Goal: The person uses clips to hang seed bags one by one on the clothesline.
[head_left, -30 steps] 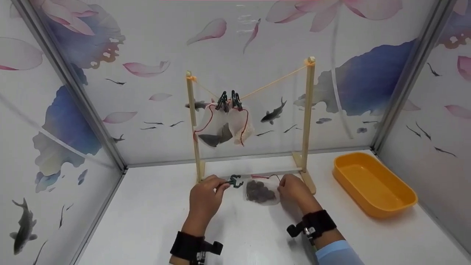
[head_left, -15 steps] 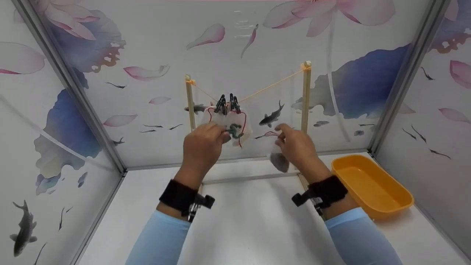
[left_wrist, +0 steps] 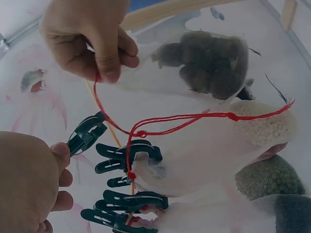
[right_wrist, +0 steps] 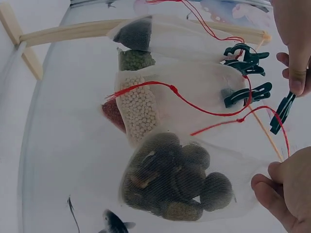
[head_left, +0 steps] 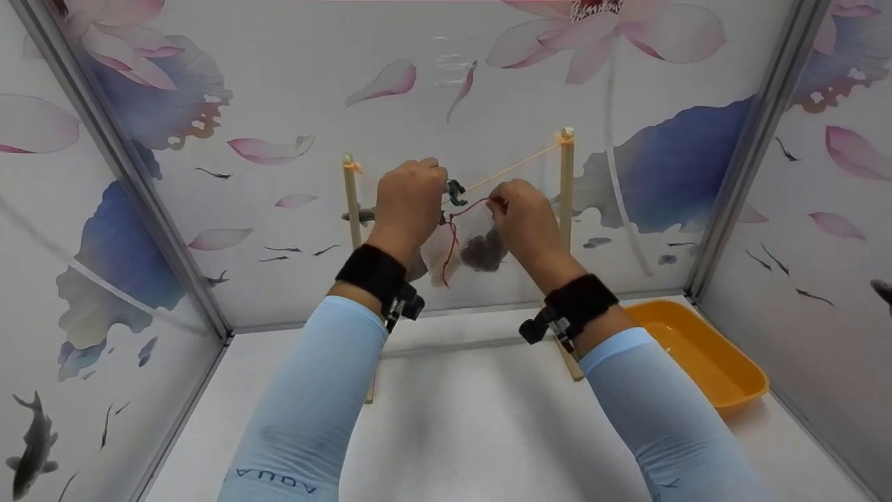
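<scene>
My left hand pinches a dark green clothes peg beside the orange cord. Fingertips of my right hand pinch the gathered neck of a white mesh drawstring bag, whose lower end bulges with dark round lumps. Its red drawstring trails from those fingers toward the hanging bags. A mesh bag of white beads hangs from the cord by green pegs. Further mesh bags hang beside it, with green and dark contents showing. In the head view my left hand hides most of them.
The cord runs between two wooden posts, the right post and the left post. A yellow tray stands on the white table at the right. Printed walls enclose the back and sides.
Both hands have risen from the table to the cord. The left brought the peg up; the right lifted the bag of dark lumps off the table and moved it beside the hanging bags.
</scene>
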Tool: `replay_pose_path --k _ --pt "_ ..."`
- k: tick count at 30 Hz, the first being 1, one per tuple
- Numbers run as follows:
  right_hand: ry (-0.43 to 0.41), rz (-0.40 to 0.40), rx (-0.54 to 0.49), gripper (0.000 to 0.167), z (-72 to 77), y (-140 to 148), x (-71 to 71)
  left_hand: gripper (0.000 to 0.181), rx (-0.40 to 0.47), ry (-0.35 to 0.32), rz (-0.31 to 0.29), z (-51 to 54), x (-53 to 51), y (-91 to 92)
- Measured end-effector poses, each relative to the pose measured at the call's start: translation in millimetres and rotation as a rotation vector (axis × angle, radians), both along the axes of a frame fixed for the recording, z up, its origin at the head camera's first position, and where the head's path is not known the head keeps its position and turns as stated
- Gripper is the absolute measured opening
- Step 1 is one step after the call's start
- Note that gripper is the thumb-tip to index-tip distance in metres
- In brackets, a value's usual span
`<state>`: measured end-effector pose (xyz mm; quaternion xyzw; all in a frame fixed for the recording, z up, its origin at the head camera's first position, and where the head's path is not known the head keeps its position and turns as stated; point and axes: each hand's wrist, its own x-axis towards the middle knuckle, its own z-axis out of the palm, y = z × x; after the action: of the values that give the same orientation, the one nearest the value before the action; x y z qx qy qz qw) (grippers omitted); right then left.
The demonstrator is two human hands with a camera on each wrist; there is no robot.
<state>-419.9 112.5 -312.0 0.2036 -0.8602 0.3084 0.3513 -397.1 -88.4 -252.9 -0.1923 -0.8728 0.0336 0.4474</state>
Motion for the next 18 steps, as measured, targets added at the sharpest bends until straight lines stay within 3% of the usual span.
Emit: replay_pose_path --k 4,8,13,18 --pt "0.088 0.013 -0.006 0.010 7.3 -1.9 -6.2 0.015 0.031 -0.064 0.005 -0.6 -5.2 6.5" --pt "0.103 0.008 -0.023 0.011 11.3 -3.2 -8.8 0.016 0.022 -0.105 0.017 -0.6 -8.3 11.8" --pt "0.069 0.007 -0.037 0.010 12.0 -7.9 -11.5 0.014 -0.004 -0.090 0.024 2.1 -7.3 11.7" --pt "0.057 0.009 -0.029 0.009 12.2 -9.3 -13.6 0.013 0.025 -0.071 0.048 6.0 -5.7 8.6"
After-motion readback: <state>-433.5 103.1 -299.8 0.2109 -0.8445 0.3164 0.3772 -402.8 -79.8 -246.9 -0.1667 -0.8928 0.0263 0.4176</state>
